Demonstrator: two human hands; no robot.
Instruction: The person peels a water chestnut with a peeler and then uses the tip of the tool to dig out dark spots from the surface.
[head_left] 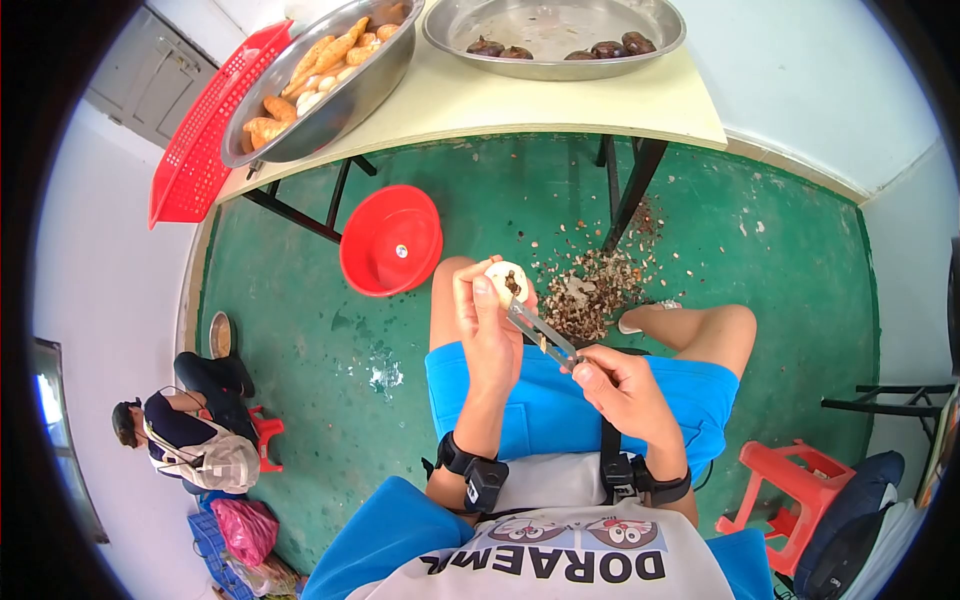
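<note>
My left hand (487, 325) holds up a round white water chestnut (508, 280), mostly peeled, with a dark brown patch left on its face. In my right hand (625, 390) is a metal peeler (543, 331), its long slotted head reaching up and left to the edge of the water chestnut. A scrap of peel appears caught in the slot. Both hands are above my lap, in front of the blue shorts. Below and beyond them, a heap of brown and pale peelings (590, 295) lies on the green floor.
A red basin (392, 240) stands on the floor. On the table (480, 105) are a metal bowl (375, 95) of orange and white peeled pieces, a round tray (555, 70) with several dark corms, and a red basket (205, 140). A red stool (785, 490) stands right; another person (190, 430) sits left.
</note>
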